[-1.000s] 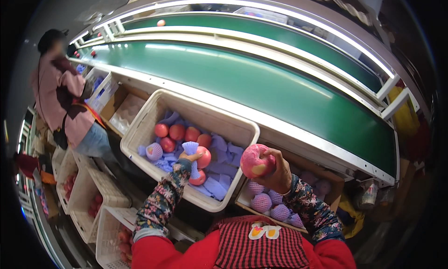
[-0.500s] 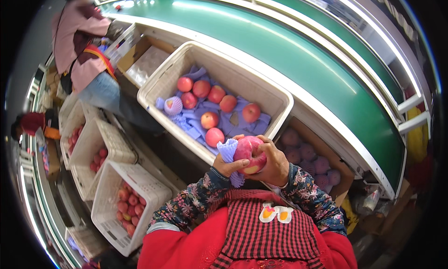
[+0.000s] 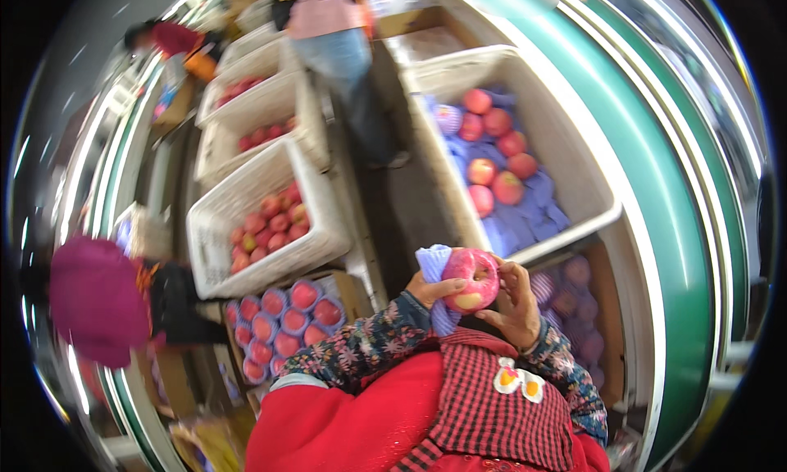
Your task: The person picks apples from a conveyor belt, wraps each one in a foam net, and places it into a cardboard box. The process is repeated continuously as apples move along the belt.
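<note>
My left hand (image 3: 434, 293) holds a red apple (image 3: 467, 290) with a pale yellow patch, its thumb lying across the fruit. A bluish-purple foam net (image 3: 435, 263) is bunched in the same hand against the apple's left side. At the apple's right side is my right hand (image 3: 518, 310), fingertips curled at its edge and thumb just below. Beyond my hands stands a large whitish crate (image 3: 571, 136) with several loose apples (image 3: 508, 188) on purple foam nets (image 3: 525, 226). One net-wrapped apple (image 3: 447, 118) lies at its far left corner.
Beside my right forearm is a carton of net-wrapped apples (image 3: 577, 308). A green conveyor (image 3: 656, 193) runs along the right. White crates of apples (image 3: 275, 226) and a box of netted apples (image 3: 291, 320) stand left. One person (image 3: 98, 300) is at left, another (image 3: 336, 54) ahead.
My view has turned left, so the crates swing rightward and the netted box and magenta-clad person appear. My right hand's fingers have shifted from the apple's top to its right edge.
</note>
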A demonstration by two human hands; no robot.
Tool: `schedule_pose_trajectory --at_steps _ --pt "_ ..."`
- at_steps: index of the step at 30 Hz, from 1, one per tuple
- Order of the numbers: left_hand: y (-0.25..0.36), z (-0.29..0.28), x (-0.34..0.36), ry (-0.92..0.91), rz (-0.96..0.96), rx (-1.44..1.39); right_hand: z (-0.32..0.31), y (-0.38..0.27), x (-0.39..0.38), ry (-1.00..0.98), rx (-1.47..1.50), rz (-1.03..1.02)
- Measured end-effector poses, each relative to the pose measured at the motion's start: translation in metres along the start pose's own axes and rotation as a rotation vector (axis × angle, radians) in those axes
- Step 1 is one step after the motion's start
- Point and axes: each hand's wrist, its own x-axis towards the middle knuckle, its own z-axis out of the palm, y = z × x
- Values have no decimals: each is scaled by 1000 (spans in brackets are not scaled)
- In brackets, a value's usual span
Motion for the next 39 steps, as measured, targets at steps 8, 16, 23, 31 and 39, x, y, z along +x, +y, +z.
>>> schedule_pose_trajectory --at_steps 8,16,23,31,39 --pt "36 -128 -55 522 508 19 24 36 -3 -303 -483 245" --pt "155 -294 -60 1241 344 1013 6 25 -7 -24 -300 371" --pt "115 -220 53 665 656 1388 -38 -2 -13 -26 -391 453" --pt "8 48 87 -347 -247 739 -41 -28 25 348 -335 -176" --pt "-7 57 111 -747 58 1012 -56 -21 -13 751 -132 36"
